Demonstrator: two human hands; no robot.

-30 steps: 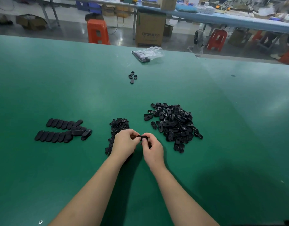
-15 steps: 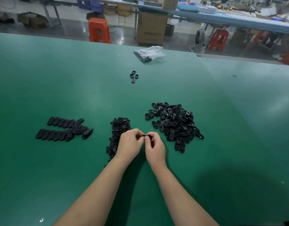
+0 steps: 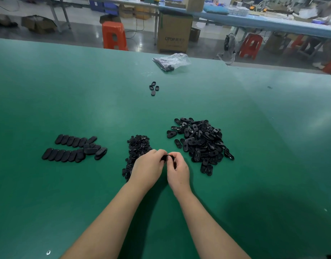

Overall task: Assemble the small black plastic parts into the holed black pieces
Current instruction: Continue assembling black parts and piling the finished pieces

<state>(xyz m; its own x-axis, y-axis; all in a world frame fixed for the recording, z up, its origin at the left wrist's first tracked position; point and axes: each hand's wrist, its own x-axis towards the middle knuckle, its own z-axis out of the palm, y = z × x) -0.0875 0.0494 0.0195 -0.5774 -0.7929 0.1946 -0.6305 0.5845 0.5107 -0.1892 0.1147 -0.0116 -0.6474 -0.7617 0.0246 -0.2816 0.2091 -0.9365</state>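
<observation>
A heap of holed black oval pieces point(image 3: 201, 142) lies right of centre on the green table point(image 3: 86, 90). A narrow pile of small black plastic parts point(image 3: 137, 146) lies to its left, partly hidden by my left hand point(image 3: 148, 167). My right hand point(image 3: 177, 170) meets the left one just in front of the piles, and both pinch one black piece point(image 3: 167, 157) between their fingertips. Most of that piece is hidden by the fingers. Two rows of black oval pieces point(image 3: 73, 148) lie side by side at the left.
Several loose black pieces point(image 3: 154, 88) lie further back near the middle. A clear plastic bag point(image 3: 172, 61) with dark contents sits near the table's far edge. Beyond the table stand orange stools point(image 3: 114, 35), a cardboard box point(image 3: 174, 32) and another bench.
Both hands stay pinched on the piece and have shifted slightly to the right; the fingers have worked around it. The piles have not changed.
</observation>
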